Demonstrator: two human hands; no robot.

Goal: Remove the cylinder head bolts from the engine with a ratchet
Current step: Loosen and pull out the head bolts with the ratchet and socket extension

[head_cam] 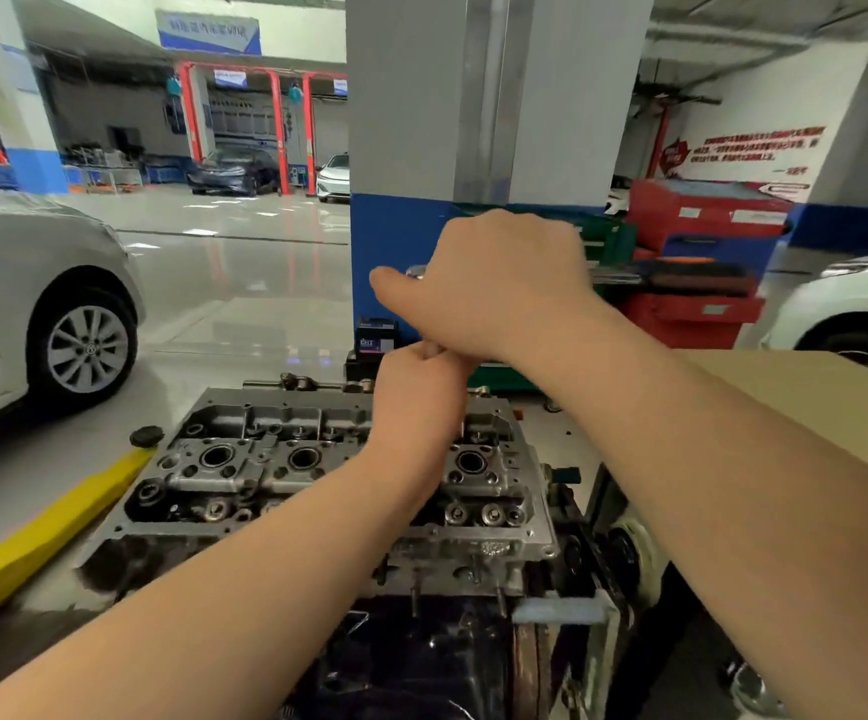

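Observation:
A grey metal cylinder head [244,475] sits on top of the engine in front of me, with round wells and several bolts along its near edge [491,513]. My right hand [494,283] grips the ratchet [616,275] near its head, well above the engine; the chrome handle sticks out to the right and a bit of the head shows at the left of the hand. Below it, my left hand [418,397] curls round the vertical extension bar, of which only a short bit shows at the fist's top. The bar's lower end and the bolt under it are hidden.
A black cap [147,436] lies left of the engine beside a yellow floor stop [52,532]. A blue and grey pillar [473,148] stands straight ahead, with a small battery at its foot. Red tool cabinets [702,262] are right, a cardboard box [811,402] nearer, and cars on both sides.

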